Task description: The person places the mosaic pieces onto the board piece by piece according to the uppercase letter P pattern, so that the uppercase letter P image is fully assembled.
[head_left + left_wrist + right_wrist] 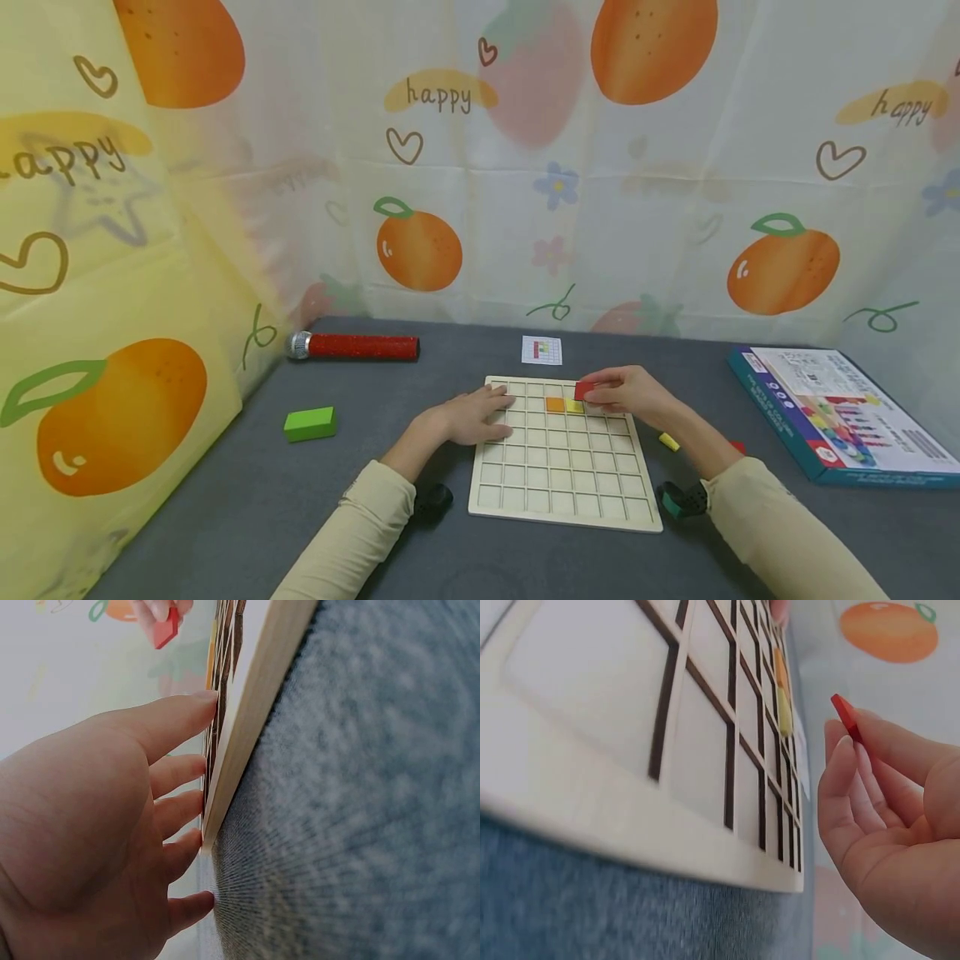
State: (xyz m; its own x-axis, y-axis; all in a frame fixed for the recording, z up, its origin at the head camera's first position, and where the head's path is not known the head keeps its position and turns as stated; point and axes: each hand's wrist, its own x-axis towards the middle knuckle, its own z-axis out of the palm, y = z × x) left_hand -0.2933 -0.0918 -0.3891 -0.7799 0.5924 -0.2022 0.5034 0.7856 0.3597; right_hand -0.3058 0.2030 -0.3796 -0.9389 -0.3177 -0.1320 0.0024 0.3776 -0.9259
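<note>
"Pale fabric [480, 196] printed with oranges rises beyond your fingers, behind a dark grey table [225, 508]. What have you got?"

"My right hand [636, 396] pinches a red tile [583, 390] between thumb and fingertips, raised clear of the board [566, 505]."

"And the other?"

"My left hand [471, 417] rests on the board's left edge, fingers spread and fairly straight, gripping nothing."

"What sits in that board?"

"It's pale wood, divided into square cells. An orange tile [555, 405] lies in one, between my two hands; a yellow tile [573, 407] lies in the next, just left of my right fingertips."

"Anything farther out?"

"Off the board, nearer me than my right fingers, there's a small yellow piece [669, 442], and some red shows past my forearm. Beyond my fingertips lies a small card [542, 351] with a coloured grid. Well right of my right fingers is a flat printed box [840, 408]; I can't see what it holds."

"And leftward?"

"Left of my left fingers, a green block [310, 424], then a silver-ended red tube [363, 347] behind it."
</note>
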